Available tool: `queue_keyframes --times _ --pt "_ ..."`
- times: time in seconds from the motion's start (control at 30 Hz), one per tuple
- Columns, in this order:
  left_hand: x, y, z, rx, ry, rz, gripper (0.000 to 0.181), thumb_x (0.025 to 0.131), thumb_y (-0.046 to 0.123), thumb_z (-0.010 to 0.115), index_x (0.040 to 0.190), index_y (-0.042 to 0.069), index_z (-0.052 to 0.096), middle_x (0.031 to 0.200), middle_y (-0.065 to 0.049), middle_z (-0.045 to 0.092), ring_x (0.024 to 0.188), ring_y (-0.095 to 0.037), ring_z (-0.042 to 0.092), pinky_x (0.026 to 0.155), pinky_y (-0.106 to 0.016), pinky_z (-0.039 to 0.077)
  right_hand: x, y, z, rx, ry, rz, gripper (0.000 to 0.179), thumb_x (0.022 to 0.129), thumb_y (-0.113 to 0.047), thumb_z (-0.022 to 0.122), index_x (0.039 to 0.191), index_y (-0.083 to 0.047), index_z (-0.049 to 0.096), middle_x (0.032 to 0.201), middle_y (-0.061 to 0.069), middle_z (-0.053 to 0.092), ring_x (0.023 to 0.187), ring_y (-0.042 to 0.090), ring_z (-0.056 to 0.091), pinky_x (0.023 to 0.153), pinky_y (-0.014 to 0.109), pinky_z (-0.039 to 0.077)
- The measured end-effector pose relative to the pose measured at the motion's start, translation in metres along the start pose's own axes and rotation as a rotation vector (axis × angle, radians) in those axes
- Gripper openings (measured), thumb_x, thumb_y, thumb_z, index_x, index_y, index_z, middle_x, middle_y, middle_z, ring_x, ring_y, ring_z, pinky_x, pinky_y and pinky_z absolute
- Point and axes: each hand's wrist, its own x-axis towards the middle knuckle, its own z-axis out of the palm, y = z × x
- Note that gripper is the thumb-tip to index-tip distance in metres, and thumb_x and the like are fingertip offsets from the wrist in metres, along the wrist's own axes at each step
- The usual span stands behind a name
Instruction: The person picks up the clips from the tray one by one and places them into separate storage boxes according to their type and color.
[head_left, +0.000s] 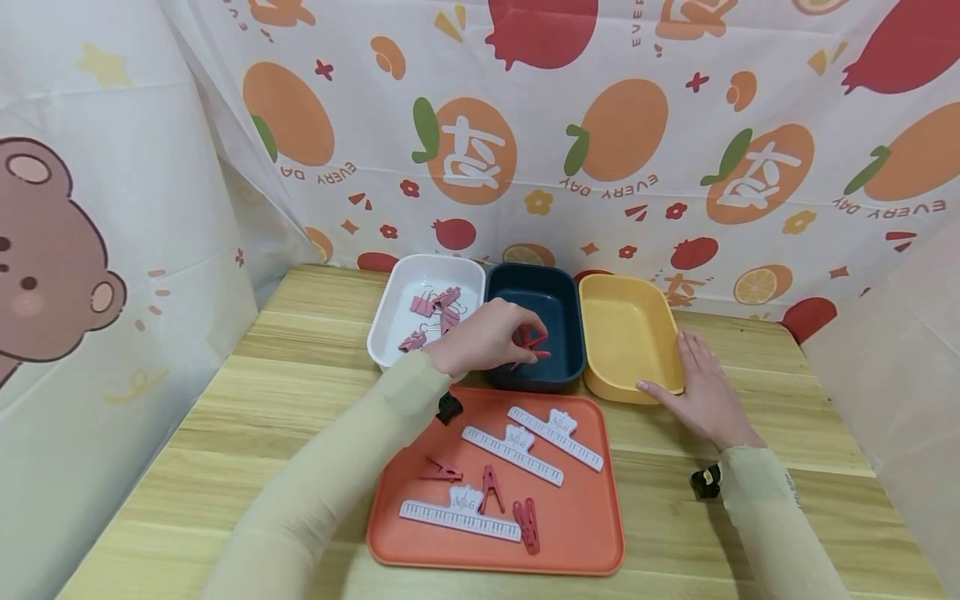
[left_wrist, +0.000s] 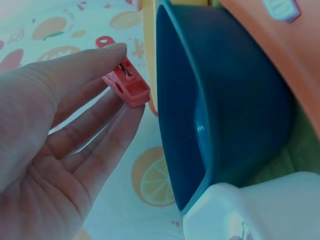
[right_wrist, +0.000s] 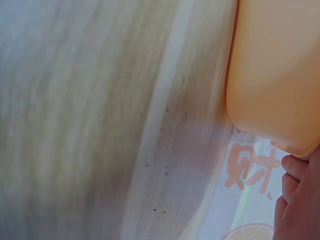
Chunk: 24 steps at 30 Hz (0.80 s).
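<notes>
My left hand (head_left: 495,333) pinches a red clothespin (left_wrist: 131,87) between thumb and fingertips. It is above the dark blue bin (head_left: 536,287), which stands between a white bin (head_left: 386,329) and a yellow bin (head_left: 630,333). The right hand (head_left: 705,392) rests against the near right side of the yellow bin, its thumb at the rim and its fingers extended along the outer wall. In the right wrist view, several of its fingers (right_wrist: 295,187) show beside that bin. Pink binder clips (head_left: 448,317) lie in the white bin.
An orange tray (head_left: 581,525) lies in front of the bins. On it are three white piano-key clips (head_left: 513,456) and three red clothespins (head_left: 527,525). Behind the wooden table (head_left: 300,350) hangs a fruit-patterned cloth (head_left: 562,192).
</notes>
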Motion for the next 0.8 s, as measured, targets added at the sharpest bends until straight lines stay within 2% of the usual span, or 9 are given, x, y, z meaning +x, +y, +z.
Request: queue_keyframes --times 0.23,0.57,0.8 --pt "0.010 -0.004 -0.009 0.025 0.012 0.008 0.035 0.089 0.019 0.083 0.122 0.015 0.074 0.096 0.001 0.069 0.085 -0.013 0.062 0.068 -0.019 0.056 0.000 0.000 0.001 0.002 0.004 0.004 0.112 0.092 -0.070 0.057 0.161 0.002 0.006 0.166 0.025 0.009 0.153 0.038 0.002 0.120 0.058 0.008" --pt "0.027 -0.014 -0.019 0.023 0.023 -0.007 0.039 0.088 0.018 0.083 0.125 0.013 0.073 0.099 -0.001 0.070 0.089 -0.016 0.062 0.068 -0.022 0.056 0.000 -0.001 0.000 0.002 0.000 0.006 0.111 0.093 -0.069 0.057 0.161 0.002 0.006 0.167 0.024 0.007 0.153 0.038 0.002 0.120 0.058 0.008" --pt "0.037 -0.021 -0.021 0.014 0.028 -0.055 0.039 0.088 0.016 0.083 0.125 0.013 0.073 0.097 -0.002 0.068 0.088 -0.018 0.061 0.069 -0.024 0.056 0.000 -0.001 -0.001 0.001 0.000 0.007 0.111 0.093 -0.069 0.057 0.161 0.003 0.006 0.167 0.024 0.007 0.153 0.038 0.003 0.120 0.057 0.008"
